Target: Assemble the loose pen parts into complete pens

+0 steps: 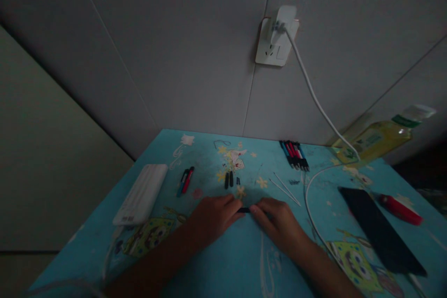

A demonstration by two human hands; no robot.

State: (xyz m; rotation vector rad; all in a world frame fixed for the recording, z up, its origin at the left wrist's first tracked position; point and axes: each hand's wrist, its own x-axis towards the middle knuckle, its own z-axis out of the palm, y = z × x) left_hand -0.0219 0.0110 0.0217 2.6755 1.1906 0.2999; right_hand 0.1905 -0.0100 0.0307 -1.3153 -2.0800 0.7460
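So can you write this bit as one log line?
left hand + right hand: pinching small black pen part | on blue table | nearby: pens, power bank, phone

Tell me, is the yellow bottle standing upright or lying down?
Lying down. The yellow bottle rests on its side at the table's far right corner, with its white cap pointing right.

Both forearms come in from bottom edge, angled inward; left hand (213, 218) lies palm down, knuckles up, fingers curled w/ tips pointing right; right hand (275, 221) mirrors it, palm down, tips pointing left; fingertips of both nearly meet at centre, pinched; wrists low and flat.
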